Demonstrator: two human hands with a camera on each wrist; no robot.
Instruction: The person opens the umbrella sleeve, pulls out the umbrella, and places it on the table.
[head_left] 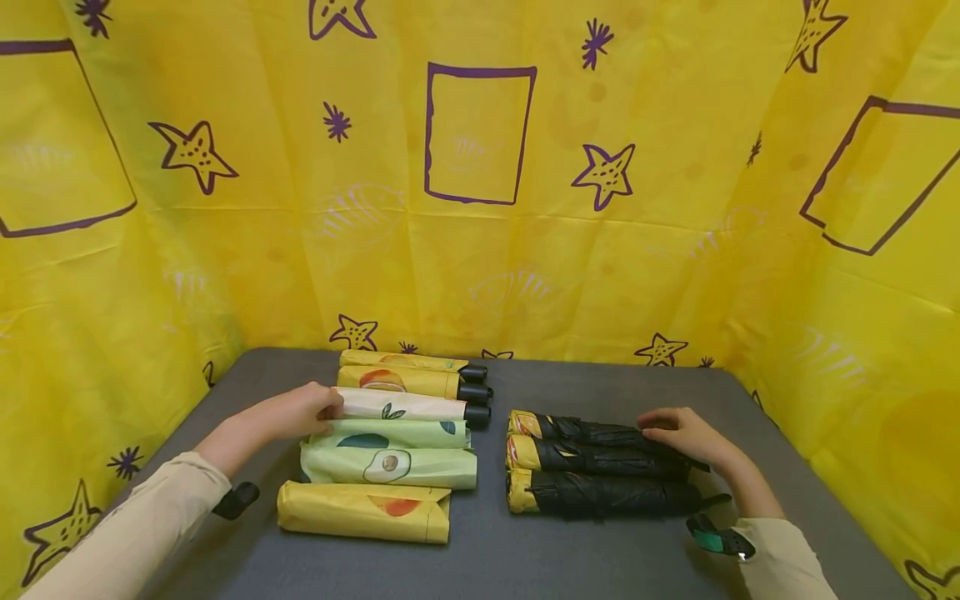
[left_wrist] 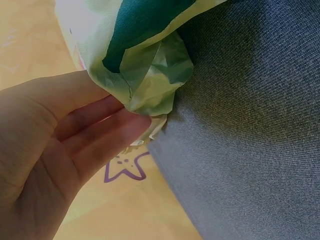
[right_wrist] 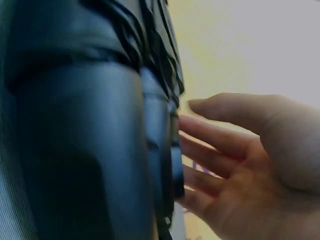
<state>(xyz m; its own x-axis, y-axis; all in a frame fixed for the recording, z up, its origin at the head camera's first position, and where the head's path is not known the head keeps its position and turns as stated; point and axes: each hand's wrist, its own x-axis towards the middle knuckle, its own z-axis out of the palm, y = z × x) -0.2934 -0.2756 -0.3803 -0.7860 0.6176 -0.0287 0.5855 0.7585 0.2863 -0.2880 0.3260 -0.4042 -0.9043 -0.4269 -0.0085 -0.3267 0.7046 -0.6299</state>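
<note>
Folded umbrellas in printed sleeves lie in a column: two yellow mango-print ones [head_left: 427,382] and a whitish one [head_left: 427,407] show black handle ends. Below them are a green leaf-print sleeve [head_left: 420,433], a green avocado-print sleeve [head_left: 442,468] and a yellow sleeve [head_left: 337,507]. My left hand [head_left: 300,410] touches the left ends of the whitish and green ones, fingers slightly bent beside the green fabric end [left_wrist: 155,80]. To the right lie three black folded umbrellas [head_left: 615,493] with yellow patterned ends. My right hand [head_left: 690,433], fingers loosely extended, is against the farthest one's right end.
A grey tabletop [head_left: 480,558] carries both groups, with a strip of its surface between them. Yellow cloth [head_left: 480,250] printed with stars and shells hangs around the back and sides. Dark straps [head_left: 716,540] sit at both wrists.
</note>
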